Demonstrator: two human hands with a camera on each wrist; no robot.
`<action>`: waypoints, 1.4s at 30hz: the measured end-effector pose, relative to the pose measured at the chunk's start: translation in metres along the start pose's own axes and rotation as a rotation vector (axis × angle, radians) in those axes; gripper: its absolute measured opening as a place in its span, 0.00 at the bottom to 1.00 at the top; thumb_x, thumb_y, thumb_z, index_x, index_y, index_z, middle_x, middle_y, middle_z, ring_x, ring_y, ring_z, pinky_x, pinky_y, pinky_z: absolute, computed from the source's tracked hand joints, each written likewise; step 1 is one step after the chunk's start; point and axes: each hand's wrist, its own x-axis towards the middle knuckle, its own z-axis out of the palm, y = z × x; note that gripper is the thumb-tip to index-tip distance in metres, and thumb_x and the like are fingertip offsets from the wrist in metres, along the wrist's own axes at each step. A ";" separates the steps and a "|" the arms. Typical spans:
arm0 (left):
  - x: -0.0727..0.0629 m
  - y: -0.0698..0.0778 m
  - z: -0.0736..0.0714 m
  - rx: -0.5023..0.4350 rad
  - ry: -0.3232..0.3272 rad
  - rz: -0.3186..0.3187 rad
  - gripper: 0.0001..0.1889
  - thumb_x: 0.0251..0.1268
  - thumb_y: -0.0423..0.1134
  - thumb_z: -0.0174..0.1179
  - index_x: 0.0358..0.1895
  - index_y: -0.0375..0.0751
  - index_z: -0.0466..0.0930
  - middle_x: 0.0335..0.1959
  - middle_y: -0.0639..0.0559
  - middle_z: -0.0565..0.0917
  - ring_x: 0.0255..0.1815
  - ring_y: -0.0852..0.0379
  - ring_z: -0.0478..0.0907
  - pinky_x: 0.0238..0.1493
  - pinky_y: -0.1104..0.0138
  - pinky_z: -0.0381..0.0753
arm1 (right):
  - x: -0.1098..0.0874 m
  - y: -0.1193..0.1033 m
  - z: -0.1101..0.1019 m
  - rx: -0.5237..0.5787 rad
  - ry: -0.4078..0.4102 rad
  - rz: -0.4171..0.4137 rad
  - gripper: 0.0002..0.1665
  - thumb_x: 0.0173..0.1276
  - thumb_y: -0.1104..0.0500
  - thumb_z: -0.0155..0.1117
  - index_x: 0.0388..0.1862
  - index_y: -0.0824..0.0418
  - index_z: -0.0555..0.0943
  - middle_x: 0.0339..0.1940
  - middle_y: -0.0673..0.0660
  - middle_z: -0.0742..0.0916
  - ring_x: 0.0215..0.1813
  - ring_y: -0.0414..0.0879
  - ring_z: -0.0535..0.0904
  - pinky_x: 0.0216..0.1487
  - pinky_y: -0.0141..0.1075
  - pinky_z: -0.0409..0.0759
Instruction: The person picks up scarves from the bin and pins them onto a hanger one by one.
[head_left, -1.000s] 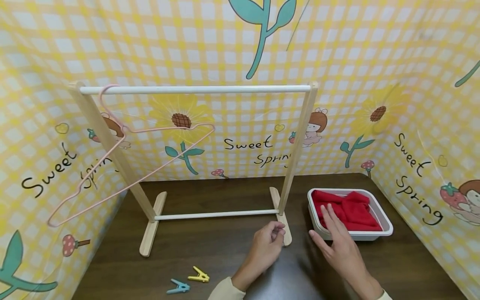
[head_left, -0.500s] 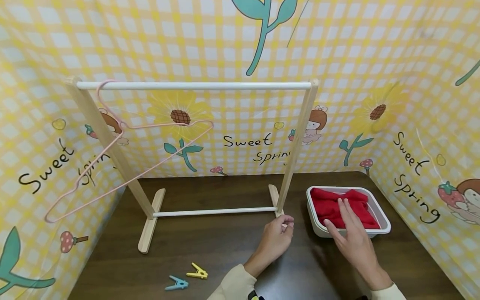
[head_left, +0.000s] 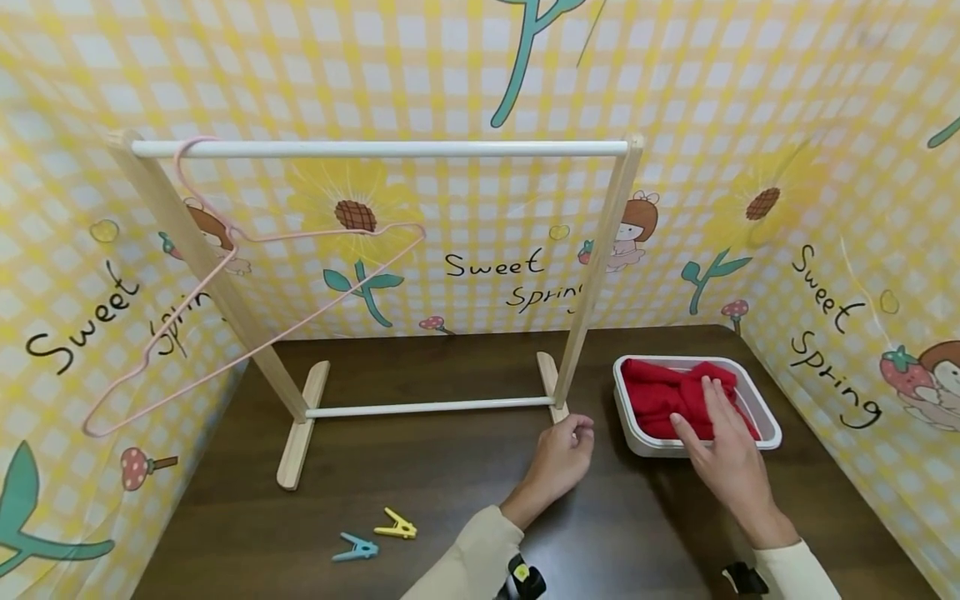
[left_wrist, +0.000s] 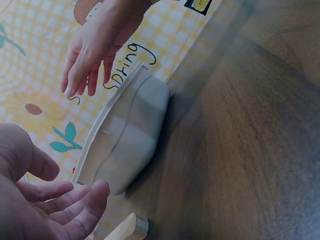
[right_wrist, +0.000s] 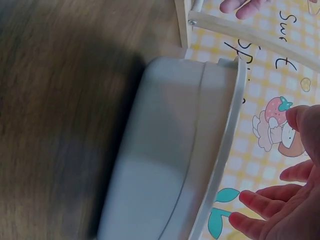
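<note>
My right hand (head_left: 731, 467) hovers over the front edge of a white plastic tub (head_left: 652, 446), its fingers extended and nothing held. Inside the tub lies a crumpled red cloth (head_left: 660, 404); whether the fingertips touch it, I cannot tell. Left of the tub, near the rack's right foot, my left hand (head_left: 561, 457) is held with fingers loosely bent. In the left wrist view that hand (left_wrist: 55, 200) has nothing between thumb and fingers. From the right wrist view, the right hand (right_wrist: 287, 200) appears above the tub's rim.
A wooden rack with a white top bar (head_left: 420, 149) stands at the back. From the bar's left end hangs a pink hanger (head_left: 322, 236). A blue clothespin (head_left: 357, 547) and a yellow clothespin (head_left: 396, 524) lie at the table's front. Patterned cloth walls surround the dark table (head_left: 465, 467).
Both hands have shifted to the right, the right one further across the tub. The head view has tilted slightly down. The cloth, hanger and clothespins have stayed in place.
</note>
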 end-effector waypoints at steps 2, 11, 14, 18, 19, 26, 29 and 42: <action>0.001 0.001 0.001 0.002 -0.009 -0.003 0.11 0.73 0.36 0.55 0.49 0.40 0.85 0.41 0.50 0.87 0.40 0.61 0.83 0.44 0.70 0.83 | 0.001 0.002 0.001 -0.003 0.012 -0.003 0.44 0.61 0.61 0.75 0.74 0.72 0.68 0.71 0.75 0.75 0.73 0.71 0.69 0.84 0.33 0.53; 0.011 0.007 0.009 -0.006 -0.022 -0.013 0.12 0.74 0.37 0.53 0.52 0.39 0.84 0.41 0.49 0.87 0.42 0.60 0.84 0.45 0.71 0.83 | 0.006 0.009 -0.004 -0.010 -0.005 0.049 0.43 0.65 0.60 0.72 0.75 0.71 0.67 0.72 0.76 0.73 0.74 0.72 0.68 0.76 0.61 0.64; 0.015 0.009 0.013 -0.008 -0.040 -0.018 0.13 0.75 0.38 0.53 0.52 0.39 0.84 0.42 0.50 0.87 0.42 0.61 0.84 0.46 0.72 0.83 | 0.006 0.012 -0.006 -0.008 -0.013 0.061 0.42 0.66 0.59 0.71 0.75 0.72 0.66 0.72 0.77 0.72 0.74 0.71 0.67 0.78 0.59 0.63; 0.020 0.013 0.020 0.002 -0.053 -0.020 0.14 0.75 0.39 0.51 0.54 0.38 0.83 0.43 0.50 0.88 0.44 0.62 0.84 0.49 0.72 0.83 | 0.007 0.016 -0.006 -0.015 -0.002 0.065 0.42 0.66 0.59 0.71 0.75 0.73 0.66 0.73 0.77 0.71 0.74 0.71 0.67 0.80 0.55 0.62; 0.021 0.014 0.022 0.003 -0.056 -0.020 0.15 0.75 0.39 0.51 0.54 0.37 0.83 0.43 0.50 0.88 0.44 0.62 0.84 0.49 0.72 0.83 | 0.007 0.017 -0.006 -0.017 0.001 0.066 0.42 0.66 0.59 0.71 0.75 0.73 0.66 0.73 0.77 0.71 0.74 0.71 0.67 0.80 0.54 0.62; 0.030 0.018 0.036 0.022 -0.073 -0.033 0.16 0.75 0.40 0.53 0.57 0.39 0.82 0.48 0.52 0.87 0.47 0.62 0.83 0.50 0.73 0.82 | 0.009 0.024 -0.014 -0.045 -0.013 0.084 0.43 0.67 0.59 0.71 0.76 0.71 0.65 0.73 0.75 0.73 0.72 0.72 0.69 0.78 0.57 0.64; 0.030 0.019 0.040 0.034 -0.079 -0.048 0.16 0.75 0.42 0.53 0.58 0.41 0.81 0.50 0.52 0.86 0.49 0.62 0.82 0.52 0.73 0.81 | 0.008 0.027 -0.016 -0.050 -0.038 0.103 0.43 0.68 0.57 0.70 0.77 0.69 0.64 0.73 0.74 0.72 0.72 0.72 0.68 0.77 0.60 0.64; 0.035 0.019 0.041 0.039 -0.099 -0.147 0.21 0.77 0.44 0.51 0.66 0.40 0.75 0.55 0.50 0.84 0.58 0.56 0.81 0.59 0.66 0.81 | 0.004 0.028 -0.013 -0.039 -0.053 0.107 0.42 0.70 0.57 0.69 0.76 0.73 0.63 0.75 0.74 0.70 0.77 0.68 0.64 0.83 0.49 0.56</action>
